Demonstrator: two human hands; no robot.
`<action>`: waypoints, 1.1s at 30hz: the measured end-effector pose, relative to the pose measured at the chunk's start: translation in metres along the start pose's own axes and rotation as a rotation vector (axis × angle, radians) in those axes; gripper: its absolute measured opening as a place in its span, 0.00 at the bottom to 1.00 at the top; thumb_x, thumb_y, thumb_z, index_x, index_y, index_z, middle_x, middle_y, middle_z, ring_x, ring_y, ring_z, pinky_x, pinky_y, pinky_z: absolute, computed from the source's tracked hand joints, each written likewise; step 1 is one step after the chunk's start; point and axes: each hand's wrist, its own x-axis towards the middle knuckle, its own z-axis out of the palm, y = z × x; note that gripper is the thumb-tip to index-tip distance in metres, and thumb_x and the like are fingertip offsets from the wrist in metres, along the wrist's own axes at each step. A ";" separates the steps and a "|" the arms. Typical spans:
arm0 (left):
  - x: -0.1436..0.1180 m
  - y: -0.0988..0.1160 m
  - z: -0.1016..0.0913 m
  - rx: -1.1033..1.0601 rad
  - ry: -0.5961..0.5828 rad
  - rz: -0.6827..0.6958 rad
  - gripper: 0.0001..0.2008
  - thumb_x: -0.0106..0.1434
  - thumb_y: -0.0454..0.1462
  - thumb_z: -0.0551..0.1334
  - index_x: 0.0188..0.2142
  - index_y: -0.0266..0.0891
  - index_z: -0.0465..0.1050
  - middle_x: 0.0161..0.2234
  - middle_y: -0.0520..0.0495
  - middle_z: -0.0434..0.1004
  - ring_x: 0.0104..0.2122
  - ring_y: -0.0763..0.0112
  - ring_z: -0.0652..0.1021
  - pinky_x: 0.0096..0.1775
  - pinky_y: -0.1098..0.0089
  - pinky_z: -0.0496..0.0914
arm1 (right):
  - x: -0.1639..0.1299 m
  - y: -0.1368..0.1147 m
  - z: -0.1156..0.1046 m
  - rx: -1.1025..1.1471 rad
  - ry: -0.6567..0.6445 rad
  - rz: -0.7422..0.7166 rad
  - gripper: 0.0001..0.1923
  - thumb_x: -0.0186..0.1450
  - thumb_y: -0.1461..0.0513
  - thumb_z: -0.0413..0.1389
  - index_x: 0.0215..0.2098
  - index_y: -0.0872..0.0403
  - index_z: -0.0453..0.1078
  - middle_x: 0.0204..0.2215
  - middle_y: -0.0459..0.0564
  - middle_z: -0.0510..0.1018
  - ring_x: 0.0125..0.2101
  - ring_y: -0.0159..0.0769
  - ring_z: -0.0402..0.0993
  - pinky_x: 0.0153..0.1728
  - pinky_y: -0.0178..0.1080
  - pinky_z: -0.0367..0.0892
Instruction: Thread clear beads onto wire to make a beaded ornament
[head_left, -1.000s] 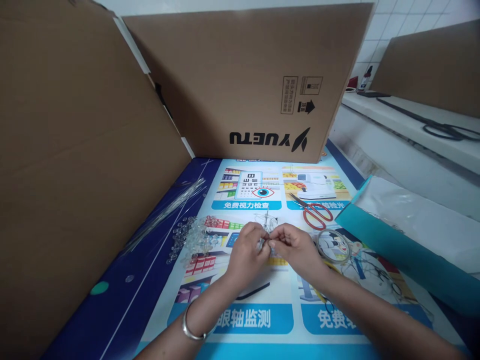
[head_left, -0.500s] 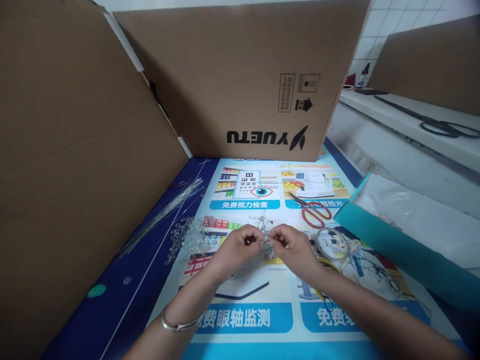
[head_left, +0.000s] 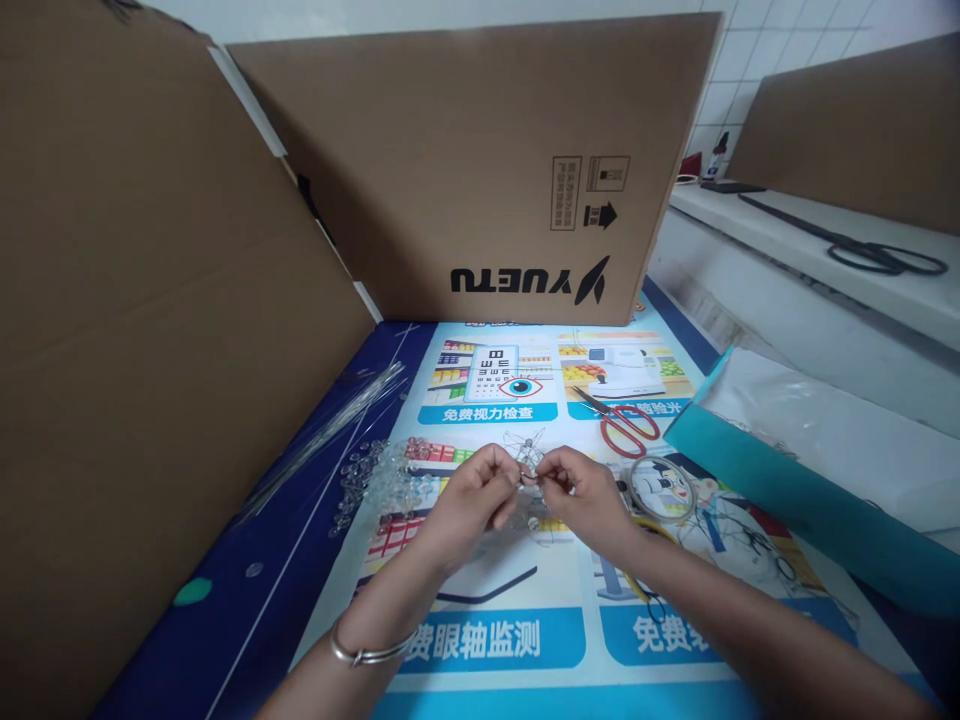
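Note:
My left hand (head_left: 480,492) and my right hand (head_left: 585,495) meet at the middle of the printed mat, fingertips almost touching. Both are closed in a pinch on a thin wire (head_left: 528,477), of which a short length shows between them. Just beyond the fingertips lies a tangle of fine wires with clear beads (head_left: 528,444). A loose pile of clear beads (head_left: 382,485) is spread to the left of my left hand. Beside my right hand lies a ring-shaped roll (head_left: 661,488), and red-handled scissors (head_left: 626,428) rest behind it.
A bundle of thin wires (head_left: 326,435) lies along the left cardboard panel (head_left: 150,330). Another cardboard panel (head_left: 420,180) closes off the back. A teal box (head_left: 795,510) stands at right, near a yellow-handled tool (head_left: 641,590) and loose dark wires (head_left: 750,550). Large black scissors (head_left: 862,250) lie on a ledge.
My left hand has turned slightly and its fingers have shifted, so more of the wire between the hands shows. My right hand has hardly moved. The camera view has shifted a little.

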 end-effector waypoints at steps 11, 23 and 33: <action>0.003 -0.008 0.010 -0.045 0.015 0.148 0.17 0.60 0.41 0.57 0.48 0.43 0.56 0.29 0.52 0.73 0.17 0.81 0.68 0.23 0.76 0.61 | 0.003 -0.010 -0.003 0.205 0.003 0.064 0.04 0.59 0.62 0.53 0.30 0.53 0.62 0.25 0.43 0.71 0.25 0.28 0.68 0.27 0.32 0.64; 0.006 -0.013 0.013 0.079 0.434 0.218 0.19 0.56 0.38 0.61 0.46 0.41 0.59 0.36 0.46 0.78 0.13 0.85 0.64 0.15 0.80 0.59 | -0.013 -0.017 0.006 0.103 -0.021 -0.071 0.07 0.56 0.67 0.52 0.33 0.52 0.61 0.25 0.42 0.68 0.26 0.29 0.66 0.29 0.34 0.63; 0.005 -0.007 -0.009 0.398 0.076 0.175 0.25 0.55 0.38 0.61 0.52 0.41 0.58 0.34 0.46 0.79 0.22 0.75 0.74 0.21 0.76 0.66 | 0.005 -0.012 -0.008 0.696 -0.180 0.230 0.10 0.55 0.63 0.57 0.29 0.54 0.58 0.20 0.38 0.64 0.18 0.23 0.58 0.20 0.30 0.56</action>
